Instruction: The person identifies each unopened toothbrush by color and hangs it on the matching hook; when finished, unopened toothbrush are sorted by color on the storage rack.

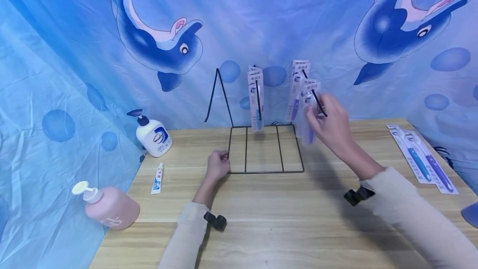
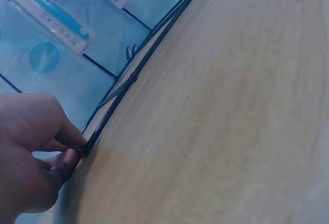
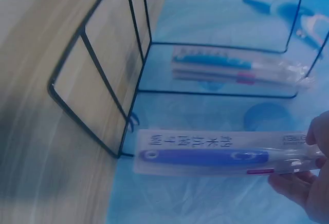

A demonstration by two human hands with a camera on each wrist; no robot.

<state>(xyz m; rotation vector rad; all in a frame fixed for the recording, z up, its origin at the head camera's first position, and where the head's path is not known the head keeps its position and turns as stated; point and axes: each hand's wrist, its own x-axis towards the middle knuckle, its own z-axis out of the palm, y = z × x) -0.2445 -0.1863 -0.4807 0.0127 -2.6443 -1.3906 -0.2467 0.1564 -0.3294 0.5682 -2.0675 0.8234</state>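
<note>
A black wire rack (image 1: pixel 265 172) stands on the wooden table (image 1: pixel 280 211), with packaged toothbrushes (image 1: pixel 256 99) hanging from its hooks. My left hand (image 1: pixel 222 161) pinches the front left corner of the rack's base; in the left wrist view that left hand (image 2: pixel 77 149) has thumb and finger closed on the wire (image 2: pixel 144 64). My right hand (image 1: pixel 317 115) is raised at the rack's right hook and holds a packaged toothbrush (image 1: pixel 308 113). In the right wrist view this pack (image 3: pixel 205 157) shows a purple-blue handle, with my fingers (image 3: pixel 303 183) on its right end.
A white pump bottle (image 1: pixel 153 136) and a small toothpaste tube (image 1: pixel 158 177) sit left of the rack. A pink pump bottle (image 1: pixel 108 206) stands at the table's left front corner. Two packaged toothbrushes (image 1: pixel 422 159) lie at the right edge. A blue dolphin cloth hangs behind.
</note>
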